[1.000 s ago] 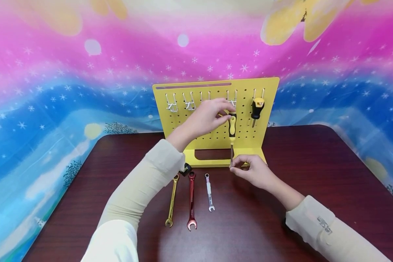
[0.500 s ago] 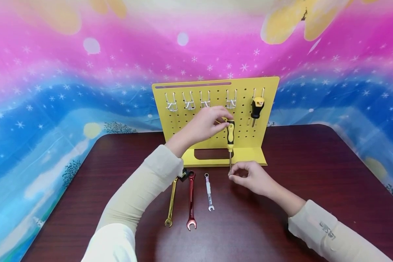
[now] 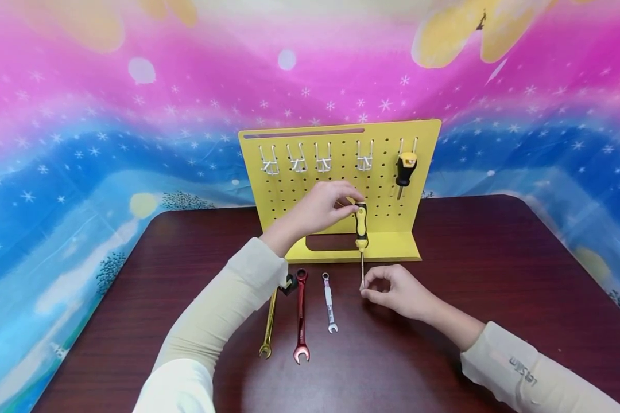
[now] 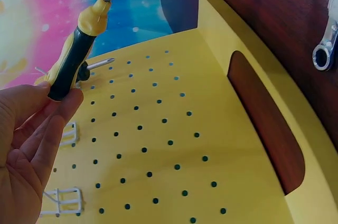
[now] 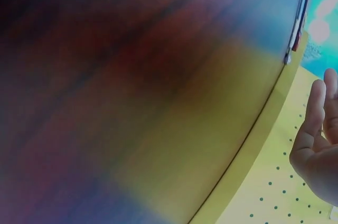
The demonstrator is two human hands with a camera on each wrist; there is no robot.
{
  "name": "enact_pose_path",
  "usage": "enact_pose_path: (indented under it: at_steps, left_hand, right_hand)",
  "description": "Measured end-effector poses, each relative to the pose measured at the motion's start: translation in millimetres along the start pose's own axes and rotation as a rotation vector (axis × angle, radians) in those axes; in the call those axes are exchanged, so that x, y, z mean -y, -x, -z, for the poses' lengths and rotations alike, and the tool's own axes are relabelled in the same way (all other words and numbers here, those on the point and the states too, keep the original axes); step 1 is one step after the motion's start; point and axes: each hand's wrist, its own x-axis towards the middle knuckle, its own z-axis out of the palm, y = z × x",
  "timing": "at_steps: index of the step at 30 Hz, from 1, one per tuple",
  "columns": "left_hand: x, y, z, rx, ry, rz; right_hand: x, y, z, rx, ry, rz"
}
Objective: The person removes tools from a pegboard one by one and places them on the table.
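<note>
A yellow-and-black screwdriver (image 3: 361, 225) stands upright in front of the pegboard, its shaft pointing down. My left hand (image 3: 326, 207) pinches the top of its handle between thumb and fingers. In the left wrist view the handle (image 4: 77, 49) shows plainly in the left hand (image 4: 31, 134). Lower down, my right hand (image 3: 400, 291) pinches the shaft near its tip with thumb and forefinger. The right wrist view shows only part of the right hand (image 5: 317, 145) at its edge, without the screwdriver.
Behind stands a yellow pegboard (image 3: 387, 246) with several white wire hooks (image 3: 364, 163). A short black-and-yellow screwdriver (image 3: 406, 169) hangs at its right. On the table (image 3: 475, 252) lie a gold wrench (image 3: 270, 327), a red wrench (image 3: 301, 315), a silver wrench (image 3: 329, 304) and a small black object (image 3: 289, 285).
Both hands have come down and toward me with the screwdriver between them, away from the pegboard hooks. More of the hooks now show above the left hand.
</note>
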Motion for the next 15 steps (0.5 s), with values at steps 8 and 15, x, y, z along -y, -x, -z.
enact_pose_path:
  at_steps: [8,15]
  left_hand:
    - [7.5,2.9,-7.7,0.020,0.036,-0.012]
    - [13.5,7.9,-12.8,0.049,0.043,0.028]
  right_hand:
    - [0.8,3.7,-4.8,0.027,-0.004,0.005]
    - [0.8,7.4,-7.6,0.059,-0.024,-0.004]
